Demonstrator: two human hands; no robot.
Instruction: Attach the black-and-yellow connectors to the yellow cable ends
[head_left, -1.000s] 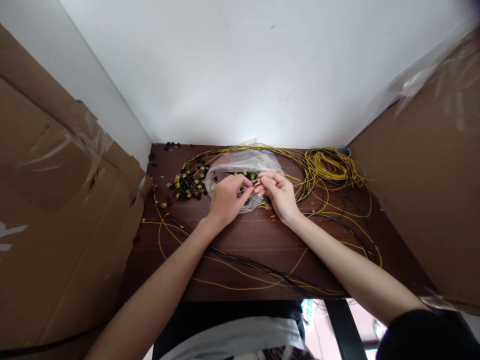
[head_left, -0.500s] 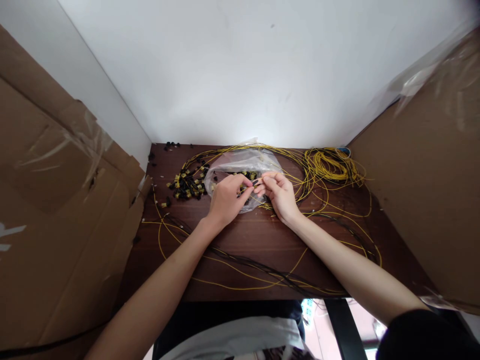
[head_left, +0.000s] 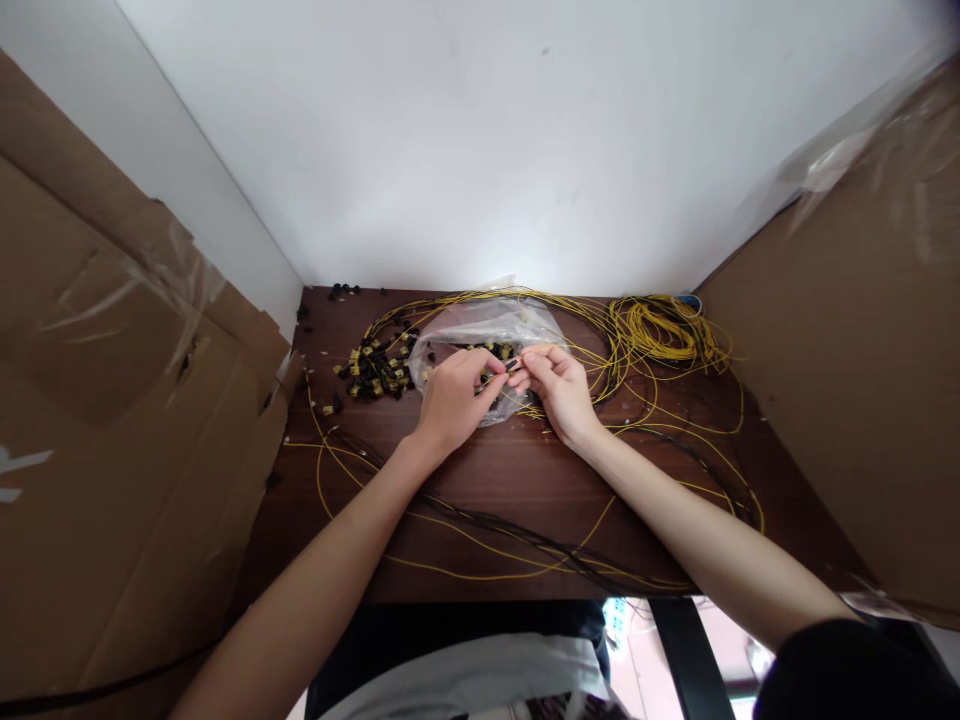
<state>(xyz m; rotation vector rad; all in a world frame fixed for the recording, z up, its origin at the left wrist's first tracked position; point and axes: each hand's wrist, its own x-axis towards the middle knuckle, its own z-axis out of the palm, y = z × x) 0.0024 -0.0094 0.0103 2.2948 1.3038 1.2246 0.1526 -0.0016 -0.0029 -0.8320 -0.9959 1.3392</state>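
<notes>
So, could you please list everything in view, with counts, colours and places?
Small slim piece: one, black, held at centre
Stubby connectors: many, black and yellow, heaped left of centre
Thin plastic bag: one, clear, table centre
Thin wires: many, yellow, coiled far right, others trailing across
Thin cables: several, black, near edge
Small pieces: several, black, far left corner
Round object: one, blue, far right corner, unclear
Wood-grained table: one, dark brown, middle
Cardboard sheets: at least two, brown, both sides
Smooth wall panels: two, white, behind and left
Cloth sleeve: one, black, bottom right
Left hand: one, bare, centre
Right hand: one, bare, centre
</notes>
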